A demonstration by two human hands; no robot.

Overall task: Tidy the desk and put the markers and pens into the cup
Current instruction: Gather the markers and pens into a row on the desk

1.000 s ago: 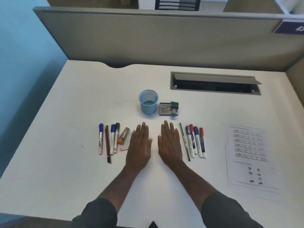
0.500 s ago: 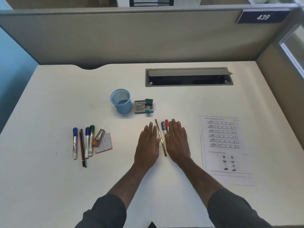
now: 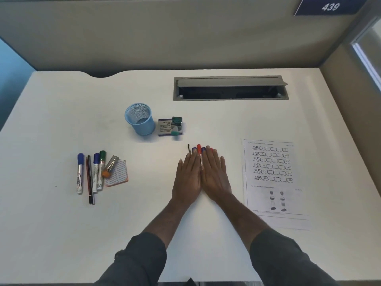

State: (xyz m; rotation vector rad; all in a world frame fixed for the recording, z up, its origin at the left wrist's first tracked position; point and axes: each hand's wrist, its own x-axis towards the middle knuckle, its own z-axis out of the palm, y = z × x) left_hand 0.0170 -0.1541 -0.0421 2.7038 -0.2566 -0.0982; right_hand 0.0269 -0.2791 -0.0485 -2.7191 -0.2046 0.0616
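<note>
Now both hands lie flat on the desk (image 3: 51,234) toward its near-right part, palms down and side by side. The left hand (image 3: 188,178) and the right hand (image 3: 215,176) touch along their inner edges, fingers straight and pressed together, gripping nothing. A second ago they lay between the two groups of pens; half a second ago they had slid toward the right group, with the thin pen between them. At this moment they cover that group almost wholly: only the red marker (image 3: 199,155) shows in the slit between the hands, with blue and red caps and the thin pen's tip (image 3: 188,148) peeking out past the fingertips. I judge that the hands are gathering this right bundle so it can be scooped up in one go; no lift has begun.

Toward the left edge, the other cluster (image 3: 90,174) of markers and pencils lies untouched in its row, beside an orange card (image 3: 117,174) with a small clip on it. Toward the right edge lies a printed worksheet (image 3: 270,176), clear of the hands.

Farther back, near the desk's middle, the blue mesh cup (image 3: 140,119) stands upright and empty, a staple box (image 3: 170,126) just beside it. Beyond, toward the far edge, the cable hatch (image 3: 231,88) is open.
</note>
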